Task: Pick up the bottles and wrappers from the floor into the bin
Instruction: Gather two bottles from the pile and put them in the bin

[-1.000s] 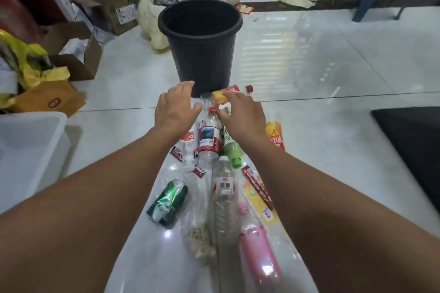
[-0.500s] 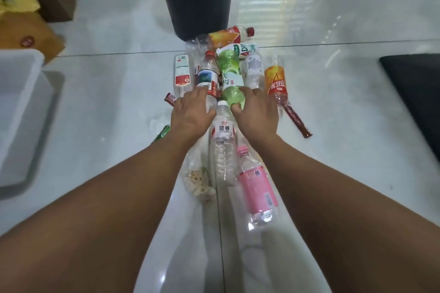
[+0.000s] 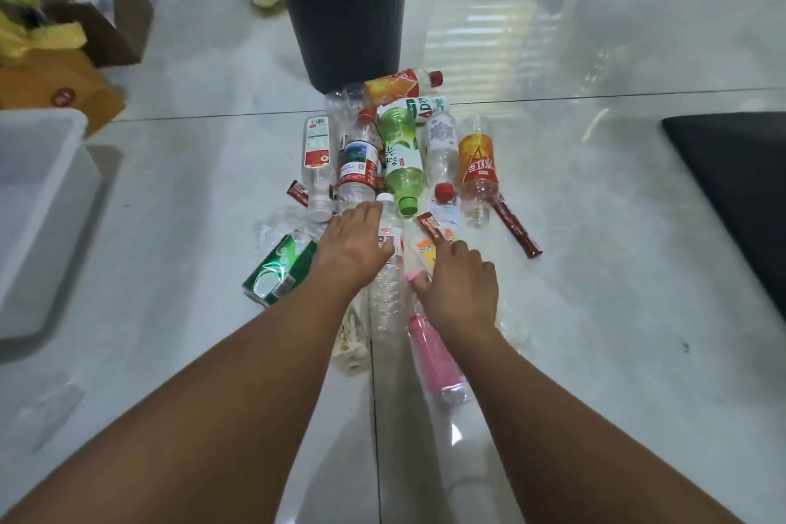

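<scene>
A black bin [image 3: 340, 13] stands on the tiled floor, with a heap of litter in front of it. The heap holds a green bottle [image 3: 402, 157], an orange bottle [image 3: 478, 166], a red-labelled clear bottle [image 3: 359, 162], a crushed green can [image 3: 280, 272] and a red stick wrapper [image 3: 516, 232]. My left hand [image 3: 353, 242] lies on a clear white-capped bottle [image 3: 385, 294], fingers stretched toward its cap. My right hand [image 3: 461, 289] rests with spread fingers over a yellow wrapper [image 3: 427, 253] and the neck of a pink bottle [image 3: 434, 357].
A white plastic tub [image 3: 38, 200] sits at the left. Cardboard boxes [image 3: 115, 26] and yellow bags stand at the back left. A black mat [image 3: 731, 183] lies at the right. Bare glossy tiles surround the heap.
Both hands have drawn back from the bottles near the bin to the nearer clear and pink bottles. The view has tilted down and back up.
</scene>
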Demonstrator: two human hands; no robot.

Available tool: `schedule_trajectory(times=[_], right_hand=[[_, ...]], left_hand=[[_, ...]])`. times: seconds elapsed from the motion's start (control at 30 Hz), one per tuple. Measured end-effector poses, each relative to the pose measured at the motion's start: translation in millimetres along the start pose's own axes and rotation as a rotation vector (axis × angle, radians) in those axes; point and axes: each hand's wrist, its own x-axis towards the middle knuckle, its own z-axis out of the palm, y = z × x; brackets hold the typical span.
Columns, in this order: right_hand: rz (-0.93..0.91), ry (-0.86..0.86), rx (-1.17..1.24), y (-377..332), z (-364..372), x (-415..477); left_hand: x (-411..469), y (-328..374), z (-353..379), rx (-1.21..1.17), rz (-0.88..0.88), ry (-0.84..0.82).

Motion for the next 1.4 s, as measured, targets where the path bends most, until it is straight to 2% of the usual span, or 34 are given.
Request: schedule_trajectory(times=[0.27, 0.53, 0.77, 0.93, 1.1, 1.3, 1.4], right_hand=[[-0.003, -0.296, -0.013, 9.5, 11.5, -11.9], [0.126, -0.484, 0.064, 4.0, 27.3, -23.1], [0.172, -0.432, 0.222, -2.9, 29.8, -16.2], [0.179, -0.413, 0.199, 3.1, 13.9, -4.6], [0.182, -0.271, 0.225, 10.4, -8.2, 9.3], [0.194, -0.016, 0.365, 16.9, -46.2, 38.5], [0.165, 0.027, 0.425, 20.6, -56.6, 47.7]], left_hand=[[5.6, 4.7, 0.2, 0.014, -0.015, 0.007], [6.4, 2.1, 3.8, -0.011, -0.046, -0.001], [7.1, 1.2, 6.9, -0.007, -0.049, 0.017], [8.2, -1.0, -1.2, 0.003, -0.045, 0.086], [4.8, -0.5, -5.4, 0.013, -0.043, 0.093], [2.4, 6.9, 7.8, 0.034, -0.038, 0.018], [3.9, 17.8, 17.1, 0.044, -0.017, -0.008]])
